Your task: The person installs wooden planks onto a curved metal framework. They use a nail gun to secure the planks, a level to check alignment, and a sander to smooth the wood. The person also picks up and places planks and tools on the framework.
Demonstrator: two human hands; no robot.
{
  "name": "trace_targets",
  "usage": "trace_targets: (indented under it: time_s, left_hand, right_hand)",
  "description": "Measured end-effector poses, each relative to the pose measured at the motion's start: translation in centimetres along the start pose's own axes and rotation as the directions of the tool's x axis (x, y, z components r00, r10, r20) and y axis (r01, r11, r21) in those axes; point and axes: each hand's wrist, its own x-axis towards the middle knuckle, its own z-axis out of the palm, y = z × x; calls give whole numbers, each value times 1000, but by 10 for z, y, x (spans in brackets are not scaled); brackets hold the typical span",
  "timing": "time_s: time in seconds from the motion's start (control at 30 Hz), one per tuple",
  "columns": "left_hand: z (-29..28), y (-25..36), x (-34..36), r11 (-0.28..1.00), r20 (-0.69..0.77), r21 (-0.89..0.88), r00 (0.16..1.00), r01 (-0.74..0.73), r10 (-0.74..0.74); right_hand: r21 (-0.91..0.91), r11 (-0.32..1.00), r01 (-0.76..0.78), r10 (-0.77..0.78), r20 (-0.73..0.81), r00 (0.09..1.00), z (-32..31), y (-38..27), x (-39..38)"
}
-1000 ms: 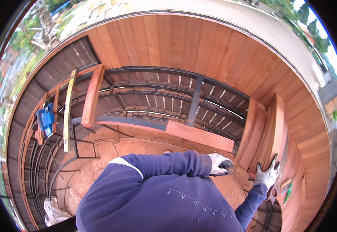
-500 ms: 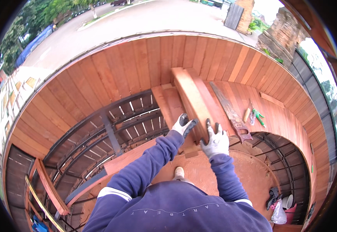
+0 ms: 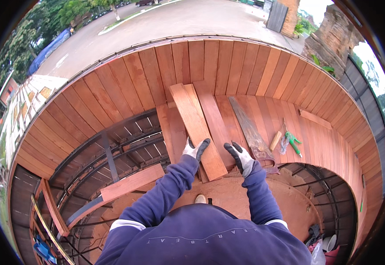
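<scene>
A light wooden plank [image 3: 200, 130] lies slanted in front of me, over darker boards on the bench. My left hand [image 3: 195, 149], in a white glove with a black palm, is at its left edge near the close end. The thumb lies across the plank's face and the fingers are at its side, partly hidden. My right hand [image 3: 240, 158], gloved alike, is off the light plank, with thumb and fingers apart over a reddish board [image 3: 215, 121]. To its right lies a hand saw [image 3: 250, 128] with a worn blade.
Right of the saw lie a small wooden piece [image 3: 275, 140] and a green-handled tool [image 3: 293, 140]. Left of the planks, a dark metal frame [image 3: 108, 154] shows with gaps. A curved slatted backrest [image 3: 197, 66] stands beyond. A loose board [image 3: 132, 182] rests across the frame.
The light plank has turned, its far end swinging left, and shows its broad face. My right hand has come away from it; my left hand stays at its left edge.
</scene>
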Motion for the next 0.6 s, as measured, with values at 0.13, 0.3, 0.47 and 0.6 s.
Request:
trace_targets:
  time_s: [0.13, 0.3, 0.47, 0.6]
  left_hand:
    - [11, -19, 19, 980, -75, 190, 994, -60, 76]
    - [7, -15, 12, 936, -124, 351, 989, -29, 77]
    - [10, -16, 10, 885, -181, 464, 975, -31, 129]
    - [5, -38, 18, 884, -289, 453, 919, -115, 268]
  right_hand:
    - [248, 934, -256, 214, 185, 959, 25, 45, 13]
    - [-219, 976, 25, 16, 185, 983, -12, -20, 22]
    - [469, 781, -413, 419, 97, 903, 1, -39, 35]
    - [-28, 975, 222, -220, 39, 975, -16, -11, 40]
